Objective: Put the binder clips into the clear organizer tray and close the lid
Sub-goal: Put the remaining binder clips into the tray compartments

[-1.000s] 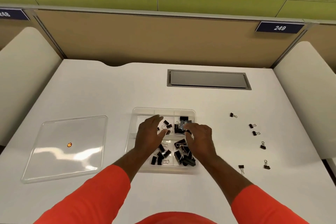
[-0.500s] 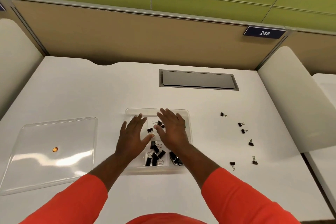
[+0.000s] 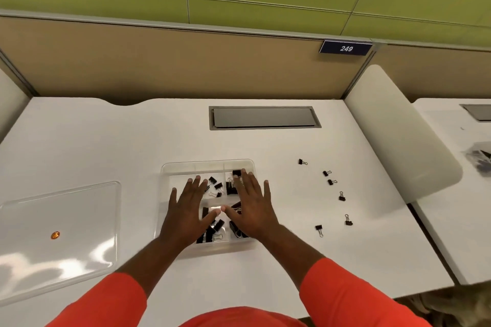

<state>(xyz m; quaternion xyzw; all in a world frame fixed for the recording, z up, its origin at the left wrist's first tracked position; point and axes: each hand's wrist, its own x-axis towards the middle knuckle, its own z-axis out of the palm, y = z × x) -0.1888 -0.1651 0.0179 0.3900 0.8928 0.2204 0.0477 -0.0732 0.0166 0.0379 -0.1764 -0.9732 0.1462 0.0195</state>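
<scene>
The clear organizer tray (image 3: 204,166) sits mid-table with several black binder clips (image 3: 215,183) in its compartments. My left hand (image 3: 186,211) lies flat over the tray's left half, fingers spread, holding nothing. Beside it my right hand (image 3: 253,208) is spread flat over the right half, also with nothing in it; the two thumbs nearly touch. Both hands hide part of the tray's contents. Several loose binder clips (image 3: 332,182) lie on the table to the right of the tray. The clear lid (image 3: 79,220), with an orange sticker (image 3: 55,235), lies flat at the left.
A grey cable hatch (image 3: 264,117) is set into the white table (image 3: 106,146) behind the tray. A tan partition (image 3: 186,66) closes the back. A white side panel (image 3: 393,135) rises at the right, with another desk (image 3: 457,194) beyond it.
Both hands went from curled fingers over the tray's clips to flat, spread palms. The right hand shifted rightward over the tray's right half. The camera view moved right.
</scene>
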